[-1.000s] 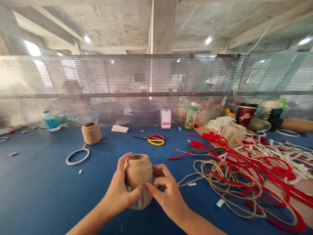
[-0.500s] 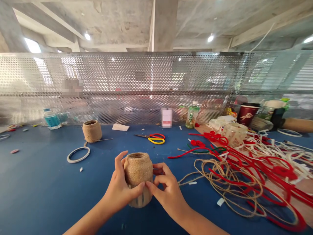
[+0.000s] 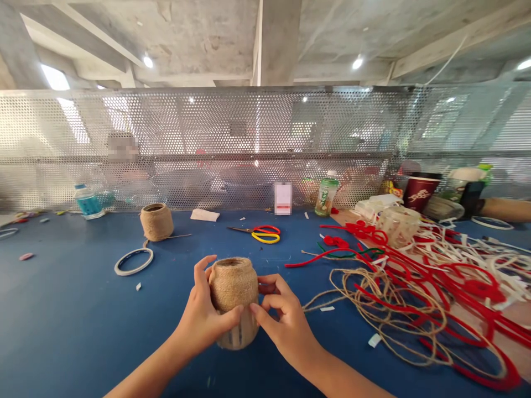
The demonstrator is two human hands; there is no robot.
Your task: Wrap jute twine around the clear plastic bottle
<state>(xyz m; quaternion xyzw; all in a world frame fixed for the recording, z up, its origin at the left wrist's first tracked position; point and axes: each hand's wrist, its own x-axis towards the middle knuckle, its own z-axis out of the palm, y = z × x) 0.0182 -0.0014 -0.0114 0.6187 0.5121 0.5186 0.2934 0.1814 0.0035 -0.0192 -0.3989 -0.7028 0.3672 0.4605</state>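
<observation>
A jar [image 3: 234, 290] stands in front of me, its upper part wrapped in jute twine and its lower part bare and see-through with pale vertical strips. My left hand [image 3: 205, 312] is closed around the jar's left side, thumb across the front. At the jar's right side, my right hand [image 3: 279, 309] has thumb and fingers bent at the lower edge of the wrapping. Loose jute twine [image 3: 373, 298] leads from behind that hand to a tangled heap on the right. The stretch inside the right fingers is hidden.
Beyond the jar lie scissors [image 3: 265, 233] with red and yellow handles. Another twine-wrapped jar [image 3: 156, 224] and a tape roll [image 3: 133, 261] are at left. Red and white strips [image 3: 452, 271] cover the right side. A green-capped bottle [image 3: 326, 196] stands by the perforated screen [image 3: 232, 138].
Both thumbs have shifted slightly apart: the left one a little left, the right one a little right and up the jar's front. The jar stays in about the same place.
</observation>
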